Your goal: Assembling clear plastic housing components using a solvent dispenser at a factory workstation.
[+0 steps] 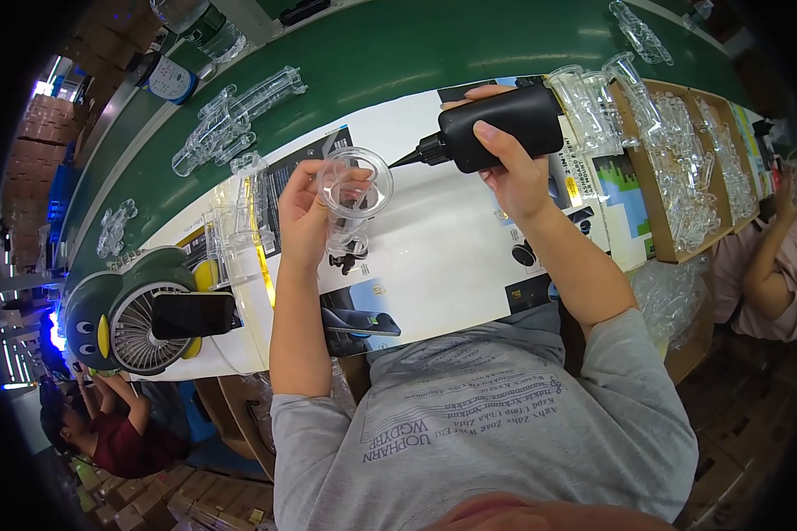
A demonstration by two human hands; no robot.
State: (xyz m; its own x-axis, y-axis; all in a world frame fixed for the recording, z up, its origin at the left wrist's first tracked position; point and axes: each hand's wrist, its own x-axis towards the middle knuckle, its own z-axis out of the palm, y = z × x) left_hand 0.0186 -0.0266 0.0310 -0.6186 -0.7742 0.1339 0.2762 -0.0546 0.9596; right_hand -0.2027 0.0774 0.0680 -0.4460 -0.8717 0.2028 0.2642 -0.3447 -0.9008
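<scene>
My left hand (303,221) is closed round a clear plastic part with a round, ring-like end (376,205). My right hand (518,177) grips a black squeeze bottle (533,119), tipped on its side so that its thin nozzle (407,159) points left. The nozzle's tip is at the right rim of the clear ring; whether it touches cannot be made out. Both hands are above a white printed sheet (452,257) on the table. Fingers partly hide the clear part's lower end.
An open cardboard box (651,190) of clear plastic parts stands at the right. More clear parts (239,115) lie on the green table (363,93) at the far left. At the near left are a penguin-shaped fan (137,332) and a phone (193,315). Other people sit on both sides.
</scene>
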